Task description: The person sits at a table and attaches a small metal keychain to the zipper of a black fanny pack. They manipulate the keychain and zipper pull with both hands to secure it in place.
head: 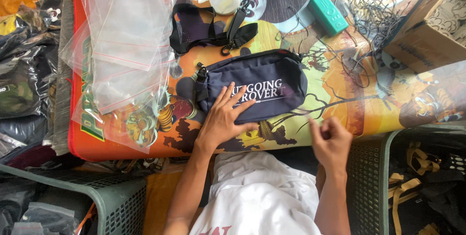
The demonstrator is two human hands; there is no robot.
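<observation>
Pressing our left hand (224, 118) flat, fingers spread, on navy pouch (252, 89), long axis crosswise; our right hand (331, 140) nearby, loosely curled, holding nothing we can see

Bright daylight overexposes the top right, shadows stay soft, and the edges bend slightly.

We record the dark navy rectangular pouch (252, 84) as woven cloth, matt, with white print and a small metal clip at its end. The black strap (213, 33) above it is matt webbing. The clear flat zip bags (126, 45) are thin, glossy plastic, slightly crinkled. The worktop (349, 104) carries a smooth, printed orange covering. The teal box (328, 13) looks like matt plastic; the brown carton (427, 36) is rough cardboard. The grey-green baskets (116, 198) are perforated matt plastic.
</observation>
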